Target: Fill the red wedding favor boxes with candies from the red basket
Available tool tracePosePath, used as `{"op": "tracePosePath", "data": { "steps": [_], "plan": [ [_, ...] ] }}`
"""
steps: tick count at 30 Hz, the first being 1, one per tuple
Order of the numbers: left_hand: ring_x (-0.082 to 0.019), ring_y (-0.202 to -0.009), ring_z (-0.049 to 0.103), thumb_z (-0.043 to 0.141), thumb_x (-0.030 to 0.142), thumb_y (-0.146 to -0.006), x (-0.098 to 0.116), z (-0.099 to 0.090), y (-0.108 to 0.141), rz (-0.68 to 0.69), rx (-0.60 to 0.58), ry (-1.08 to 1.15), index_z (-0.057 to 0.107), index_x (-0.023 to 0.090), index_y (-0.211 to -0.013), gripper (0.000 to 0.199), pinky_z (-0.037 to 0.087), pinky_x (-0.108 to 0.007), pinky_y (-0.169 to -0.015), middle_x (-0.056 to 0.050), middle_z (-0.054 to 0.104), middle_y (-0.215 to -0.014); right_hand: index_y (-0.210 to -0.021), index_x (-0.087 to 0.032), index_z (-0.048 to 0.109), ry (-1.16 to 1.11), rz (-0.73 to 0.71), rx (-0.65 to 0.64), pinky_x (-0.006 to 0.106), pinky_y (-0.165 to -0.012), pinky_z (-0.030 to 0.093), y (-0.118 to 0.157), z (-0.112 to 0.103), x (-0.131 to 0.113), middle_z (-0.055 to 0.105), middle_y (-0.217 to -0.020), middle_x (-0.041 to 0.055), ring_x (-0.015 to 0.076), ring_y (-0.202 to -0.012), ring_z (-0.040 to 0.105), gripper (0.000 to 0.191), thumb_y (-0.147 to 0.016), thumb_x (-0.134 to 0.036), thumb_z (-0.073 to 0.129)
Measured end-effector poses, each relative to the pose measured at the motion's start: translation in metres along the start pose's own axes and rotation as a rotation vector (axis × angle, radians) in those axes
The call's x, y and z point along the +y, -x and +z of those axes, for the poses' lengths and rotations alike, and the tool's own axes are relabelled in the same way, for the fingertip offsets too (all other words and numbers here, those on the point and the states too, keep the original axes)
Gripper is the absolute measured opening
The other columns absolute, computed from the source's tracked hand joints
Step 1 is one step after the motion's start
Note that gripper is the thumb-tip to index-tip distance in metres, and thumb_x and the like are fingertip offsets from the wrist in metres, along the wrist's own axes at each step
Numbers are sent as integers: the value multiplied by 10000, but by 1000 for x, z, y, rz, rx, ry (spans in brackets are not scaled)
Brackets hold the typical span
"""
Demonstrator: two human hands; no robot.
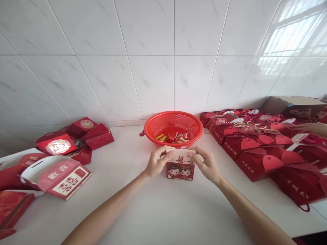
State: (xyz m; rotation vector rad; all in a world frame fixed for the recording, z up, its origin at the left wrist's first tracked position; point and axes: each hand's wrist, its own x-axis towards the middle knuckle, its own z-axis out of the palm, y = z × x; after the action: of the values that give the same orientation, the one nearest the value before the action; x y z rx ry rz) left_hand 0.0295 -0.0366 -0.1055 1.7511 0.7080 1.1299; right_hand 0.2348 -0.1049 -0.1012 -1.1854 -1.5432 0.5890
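Note:
A small red and white gift box (180,171), printed with two cartoon faces and red characters, stands upright on the white table in front of me. My left hand (158,160) pinches the upper left edge of its pale top. At the upper right edge, my right hand (205,162) grips the same top between thumb and fingers. Just behind the box is a red plastic basket (150,131) with several small wrapped packets (182,137) in its bottom. The inside of the box is hidden from me.
Several dark red boxes with scalloped tops (251,160) crowd the right side. Another person's hand (313,128) reaches in there, near a cardboard box (293,102). Folded red boxes (99,136) and an open box with double characters (67,180) lie left. A tiled wall (150,78) rises behind.

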Motion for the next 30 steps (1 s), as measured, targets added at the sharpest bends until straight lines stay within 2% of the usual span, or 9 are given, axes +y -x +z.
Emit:
{"op": "tracePosePath", "data": {
  "steps": [5,9,13,18,21,25,30],
  "plan": [
    [-251,-927,705,705,498,-859,-17,7,11,-62,-25,62,680,171,-1083,397,580,-344,-796,-87,755,-1007,-735,-233,635,145,-81,11,340,-695,482,-3,-8,1,654,-744,38,209,-721,592,360,-956,-509,562],
    [-299,-1099,667,701,523,-840,-31,11,18,6,-85,112,614,166,-1219,528,542,-410,-941,-132,719,-1183,-707,-243,636,153,-110,12,331,-663,454,-6,-12,2,607,-709,40,211,-719,548,375,-947,-523,568],
    [-313,-1135,638,595,584,-889,-38,10,17,30,-88,141,630,167,-1184,512,506,-431,-989,-129,713,-1181,-663,-234,597,133,-105,5,304,-588,387,-9,-13,2,504,-612,0,161,-597,435,449,-938,-584,544],
    [-287,-1122,621,530,567,-922,-49,6,15,-49,6,134,638,172,-1166,476,470,-411,-1013,-117,704,-1164,-693,-207,632,103,-91,51,273,-530,334,-4,-30,-13,473,-594,-18,124,-557,375,462,-912,-610,572],
    [-273,-1048,625,517,555,-916,-49,6,13,-109,19,74,677,165,-1035,438,477,-396,-989,-101,706,-1058,-726,-188,652,62,-82,166,250,-505,349,10,-52,-29,492,-602,-16,110,-552,404,424,-898,-575,626],
    [-249,-936,631,525,511,-883,-43,7,12,-152,-11,2,684,181,-870,367,504,-368,-925,-70,695,-925,-787,-177,696,17,-29,349,221,-384,288,48,-89,-52,491,-538,-30,78,-431,378,353,-881,-517,687],
    [-233,-856,644,552,476,-847,-39,9,11,-170,-32,-22,688,190,-796,320,535,-351,-853,-56,695,-836,-771,-226,747,186,37,798,264,-358,312,115,-143,-73,574,-589,12,85,-390,438,271,-761,-482,834]
  ]
}}
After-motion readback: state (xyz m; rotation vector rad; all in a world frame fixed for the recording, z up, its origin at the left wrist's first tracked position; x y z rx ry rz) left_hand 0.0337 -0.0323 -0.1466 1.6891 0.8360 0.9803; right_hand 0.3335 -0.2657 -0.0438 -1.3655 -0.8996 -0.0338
